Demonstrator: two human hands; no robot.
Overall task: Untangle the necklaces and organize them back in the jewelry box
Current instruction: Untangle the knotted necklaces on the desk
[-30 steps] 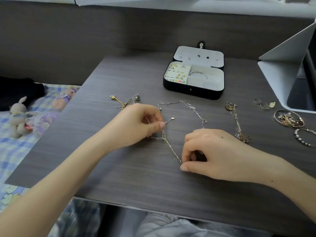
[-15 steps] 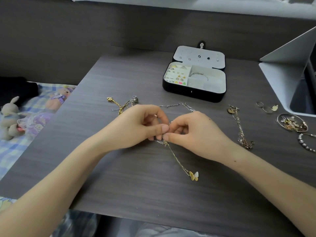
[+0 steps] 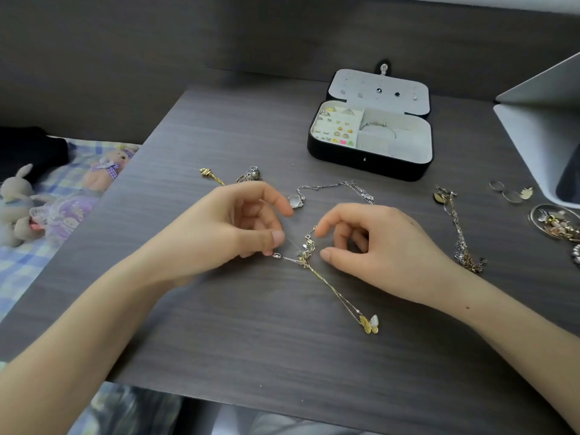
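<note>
The dark wood-grain surface (image 3: 282, 356) fills most of your view. At its far side the black jewelry box (image 3: 370, 166) lies open, its lid flat behind it, with small pieces in the left compartments and a bangle in the middle one.

Your left hand (image 3: 232, 227) and right hand (image 3: 392, 246) rest near the middle, facing each other and just apart. The left fingers (image 3: 276, 238) are curled, the thumb pressed to them and pinching a fine strand. The right forefinger and thumb are held apart, gripping nothing.

The tangled necklaces (image 3: 304, 257) lie on the surface between your hands, well short of the box. A silver chain (image 3: 339, 185) loops away toward the box, and a gold chain runs toward you to a butterfly pendant (image 3: 369, 324).
</note>
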